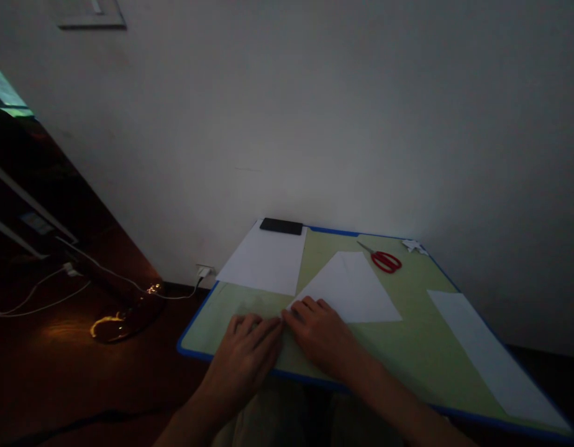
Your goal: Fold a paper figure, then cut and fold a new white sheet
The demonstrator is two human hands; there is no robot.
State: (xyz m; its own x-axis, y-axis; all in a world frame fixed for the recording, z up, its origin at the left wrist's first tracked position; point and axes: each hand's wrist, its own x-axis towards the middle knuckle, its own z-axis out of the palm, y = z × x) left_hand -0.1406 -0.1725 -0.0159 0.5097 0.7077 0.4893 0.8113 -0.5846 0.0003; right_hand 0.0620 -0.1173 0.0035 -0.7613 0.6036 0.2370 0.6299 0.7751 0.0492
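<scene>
My left hand (247, 354) lies flat on the green table (408, 347) near its front edge, fingers stretched out and holding nothing. Beside it, my right hand (322, 332) rests with its fingers spread, the fingertips pressing the lower left corner of a folded white paper (355, 288) shaped like a triangle. The two hands touch at the fingertips.
A flat white sheet (266, 257) lies at the back left with a black phone (281, 226) on its far edge. Red scissors (384, 260) and a small white paper cutout (414, 246) sit at the back right. A long white strip (489, 351) lies at the right. A wall stands behind; cables run across the dark floor on the left.
</scene>
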